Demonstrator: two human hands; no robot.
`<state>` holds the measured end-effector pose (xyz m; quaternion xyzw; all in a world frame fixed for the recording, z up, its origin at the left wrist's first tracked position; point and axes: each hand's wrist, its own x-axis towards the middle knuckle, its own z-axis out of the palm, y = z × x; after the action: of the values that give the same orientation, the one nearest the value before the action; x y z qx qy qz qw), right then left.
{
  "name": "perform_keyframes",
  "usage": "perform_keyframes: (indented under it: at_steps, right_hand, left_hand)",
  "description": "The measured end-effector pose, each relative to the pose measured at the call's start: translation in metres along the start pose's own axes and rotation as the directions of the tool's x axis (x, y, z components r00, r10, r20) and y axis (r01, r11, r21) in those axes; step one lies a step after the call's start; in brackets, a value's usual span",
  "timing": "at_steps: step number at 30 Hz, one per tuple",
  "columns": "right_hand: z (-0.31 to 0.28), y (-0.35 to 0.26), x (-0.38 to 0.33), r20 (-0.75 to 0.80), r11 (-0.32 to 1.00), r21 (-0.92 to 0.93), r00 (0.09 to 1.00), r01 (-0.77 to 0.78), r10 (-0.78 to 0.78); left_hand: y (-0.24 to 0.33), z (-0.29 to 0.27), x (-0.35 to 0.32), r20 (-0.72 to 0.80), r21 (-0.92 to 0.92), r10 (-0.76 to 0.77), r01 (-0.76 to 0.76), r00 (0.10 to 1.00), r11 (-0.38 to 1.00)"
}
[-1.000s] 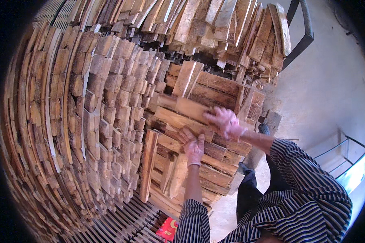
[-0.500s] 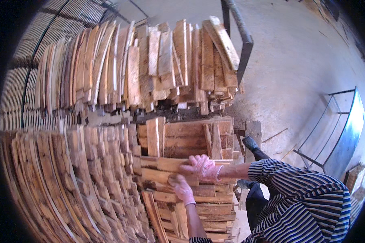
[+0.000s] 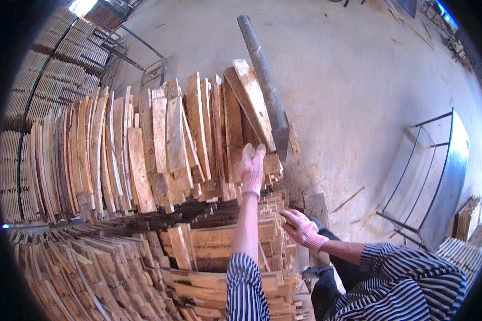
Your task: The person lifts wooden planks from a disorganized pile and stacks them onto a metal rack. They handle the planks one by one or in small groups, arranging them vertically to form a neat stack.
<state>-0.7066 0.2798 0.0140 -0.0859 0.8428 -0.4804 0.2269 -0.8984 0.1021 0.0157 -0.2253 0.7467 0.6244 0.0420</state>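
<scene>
My left hand [image 3: 253,170], in a pale pinkish glove, reaches over to the far stack of rough wooden boards [image 3: 168,134]. Its fingers are apart at the lower ends of the rightmost boards, just below a pale leaning board [image 3: 254,101]; whether they touch is hard to tell. My right hand [image 3: 304,230], gloved alike, hovers beside the right edge of the near stack. Its fingers stretch out leftward with nothing in them. Below my arms, the near stack shows boards laid crosswise [image 3: 203,286], with a short upright board [image 3: 179,246] among them.
A thick metal post [image 3: 262,75] stands at the right end of the far stack. More stacked wood [image 3: 91,273] fills the lower left. On the right is a metal-framed table [image 3: 444,176] lying on its side. Thin sticks lie on the concrete floor [image 3: 348,107].
Both hands have left the boards of the near stack. My left hand has gone forward to the far stack, my right hand rightward off the near one. The view has shifted.
</scene>
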Motion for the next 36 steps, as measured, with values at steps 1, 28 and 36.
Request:
perform_keyframes:
  at_steps: [1, 28, 36]
  right_hand:
    - [-0.010, 0.010, -0.003, 0.004, 0.998, -0.019, 0.998, -0.061, 0.061]
    - [-0.070, 0.002, 0.072, 0.109, 0.996, 0.084, 0.993, 0.042, -0.051]
    - [-0.077, 0.001, 0.087, 0.153, 0.938, 0.344, 0.988, -0.039, -0.015]
  left_hand:
    - [-0.001, 0.016, 0.025, -0.008, 0.133, 0.031, -0.030, 0.999, 0.991]
    - [-0.080, 0.016, 0.178, 0.000, 0.071, -0.219, 0.218, 0.976, 0.973]
    - [0.062, -0.080, 0.096, 0.123, -0.075, -0.226, 0.236, 0.966, 0.969]
